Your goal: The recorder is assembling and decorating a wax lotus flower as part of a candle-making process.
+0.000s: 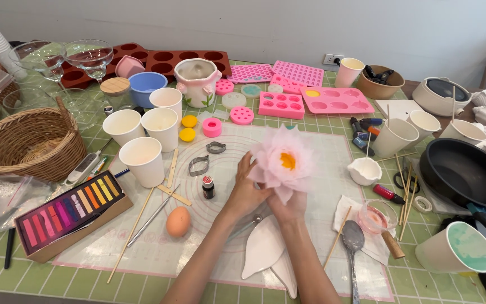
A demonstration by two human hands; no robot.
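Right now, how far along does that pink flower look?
The pink flower looks fully shaped, with layered petals and a yellow centre. Both hands hold it up over the mat: the left hand at its side, the right hand beneath. The white leaf-shaped dish below lies bare, and the paper cups, egg and box of coloured sticks sit untouched nearby.

Both hands on pink lotus-shaped flower (284, 162) with yellow centre, held above silicone mat (322, 225). Left hand (247, 191) grips its side, right hand (289, 207) cups underneath. White leaf-shaped dishes (265, 247) below wrists; egg (178, 221) and small dark bottle (208, 187) just left.
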